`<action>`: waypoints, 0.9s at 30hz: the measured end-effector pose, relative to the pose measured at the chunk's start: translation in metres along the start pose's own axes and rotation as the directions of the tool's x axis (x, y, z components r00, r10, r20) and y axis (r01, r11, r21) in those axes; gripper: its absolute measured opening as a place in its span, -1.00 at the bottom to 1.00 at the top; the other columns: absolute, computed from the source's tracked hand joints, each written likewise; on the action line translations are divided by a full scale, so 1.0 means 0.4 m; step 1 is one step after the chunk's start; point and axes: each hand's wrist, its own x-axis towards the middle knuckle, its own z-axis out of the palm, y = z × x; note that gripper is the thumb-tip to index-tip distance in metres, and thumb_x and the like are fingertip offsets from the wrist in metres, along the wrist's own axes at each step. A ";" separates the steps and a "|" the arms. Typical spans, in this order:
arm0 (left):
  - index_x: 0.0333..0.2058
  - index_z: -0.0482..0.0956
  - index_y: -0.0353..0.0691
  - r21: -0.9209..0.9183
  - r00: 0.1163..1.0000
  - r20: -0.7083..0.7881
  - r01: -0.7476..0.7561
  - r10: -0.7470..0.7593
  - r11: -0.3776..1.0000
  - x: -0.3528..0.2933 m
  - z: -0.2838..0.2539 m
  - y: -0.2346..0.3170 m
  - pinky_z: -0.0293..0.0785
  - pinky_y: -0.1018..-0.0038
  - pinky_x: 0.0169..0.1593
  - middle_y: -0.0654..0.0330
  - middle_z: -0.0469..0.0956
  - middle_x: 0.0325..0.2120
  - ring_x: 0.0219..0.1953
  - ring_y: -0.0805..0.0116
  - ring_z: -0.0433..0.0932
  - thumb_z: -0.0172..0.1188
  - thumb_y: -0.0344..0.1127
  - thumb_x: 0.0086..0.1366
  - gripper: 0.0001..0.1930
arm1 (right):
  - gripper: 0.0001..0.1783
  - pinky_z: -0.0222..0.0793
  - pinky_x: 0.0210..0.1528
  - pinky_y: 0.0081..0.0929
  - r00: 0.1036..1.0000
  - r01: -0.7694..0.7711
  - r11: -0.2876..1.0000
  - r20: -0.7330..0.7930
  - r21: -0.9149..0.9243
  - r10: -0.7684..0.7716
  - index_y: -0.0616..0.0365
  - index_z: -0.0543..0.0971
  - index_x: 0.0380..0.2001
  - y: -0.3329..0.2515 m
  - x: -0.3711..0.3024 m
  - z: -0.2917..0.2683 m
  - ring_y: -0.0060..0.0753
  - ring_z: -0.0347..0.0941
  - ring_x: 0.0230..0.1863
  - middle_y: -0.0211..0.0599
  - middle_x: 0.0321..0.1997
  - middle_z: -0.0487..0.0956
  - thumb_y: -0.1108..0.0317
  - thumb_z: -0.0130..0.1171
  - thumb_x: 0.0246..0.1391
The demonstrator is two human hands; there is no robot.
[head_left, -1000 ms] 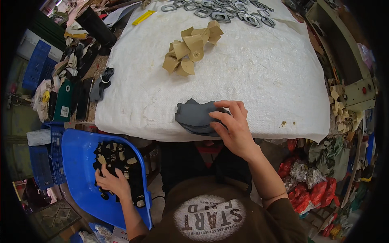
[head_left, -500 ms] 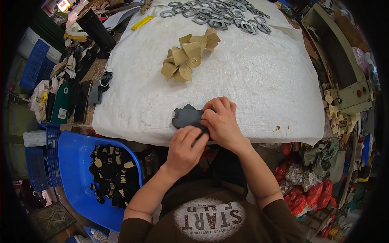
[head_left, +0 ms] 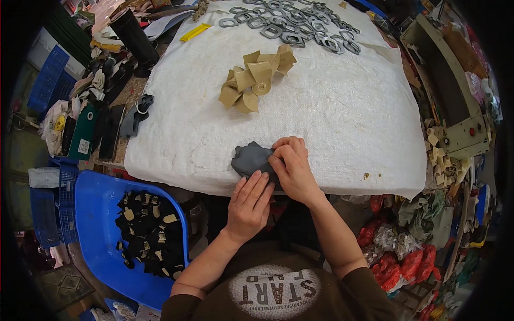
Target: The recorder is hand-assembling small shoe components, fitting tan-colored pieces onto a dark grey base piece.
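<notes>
A dark grey, flat flexible piece [head_left: 250, 159] with a notched outline lies at the near edge of the white-covered table [head_left: 332, 123]. Its right end is pinched in the bent fingers of my right hand [head_left: 293, 167], which partly cover it. On its near edge rest the fingertips of my left hand [head_left: 249, 206], stretched out and side by side. Farther off is a cluster of curved tan pieces [head_left: 254, 79], nested into one another. Behind them, many grey oval rings [head_left: 293, 38] are spread out.
To my left, a blue tub [head_left: 96, 235] holds black pieces with pale tips. A yellow packet [head_left: 195, 32] and a tall black cylinder [head_left: 134, 40] are at the far left. A beige metal housing [head_left: 463, 134] stands right of the table, above red bags [head_left: 412, 265].
My left hand has gone from curled fingers to straight ones laid on the grey piece's near edge. My right hand keeps its pinch. The whole view has shifted slightly.
</notes>
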 end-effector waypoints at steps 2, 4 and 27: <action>-0.16 0.58 -0.29 -0.002 1.000 0.015 0.014 -0.014 1.000 0.009 -0.004 0.003 0.14 0.31 0.23 0.10 0.49 -0.01 0.16 0.26 0.36 0.13 -0.44 0.07 -0.70 | -0.90 0.13 -0.02 -0.33 1.000 -0.013 0.999 -0.024 0.039 0.014 0.22 0.39 -0.43 0.000 0.000 -0.001 -0.16 0.23 -0.11 -0.16 -0.20 0.37 0.49 0.11 0.02; -0.16 0.57 -0.28 0.000 0.999 0.029 0.014 -0.014 1.000 0.016 -0.005 0.006 0.10 0.32 0.24 0.12 0.50 -0.01 0.15 0.28 0.37 0.12 -0.43 0.07 -0.69 | -0.90 0.16 -0.01 -0.34 0.998 -0.026 0.997 -0.049 0.076 0.030 0.23 0.38 -0.43 -0.001 0.000 0.001 -0.15 0.23 -0.11 -0.13 -0.19 0.36 0.51 0.11 0.02; -0.08 0.50 -0.29 -0.160 0.999 0.036 0.039 -0.034 0.986 0.086 -0.018 0.003 0.31 0.30 -0.03 0.06 0.39 -0.12 -0.14 0.11 0.38 0.26 -0.43 -0.07 -0.52 | -0.88 0.17 -0.17 -0.71 0.870 -0.143 0.717 -0.259 0.683 0.420 0.20 0.44 -0.29 -0.009 -0.023 -0.082 -0.71 0.25 -0.28 -0.42 -0.17 0.46 0.37 -0.01 0.24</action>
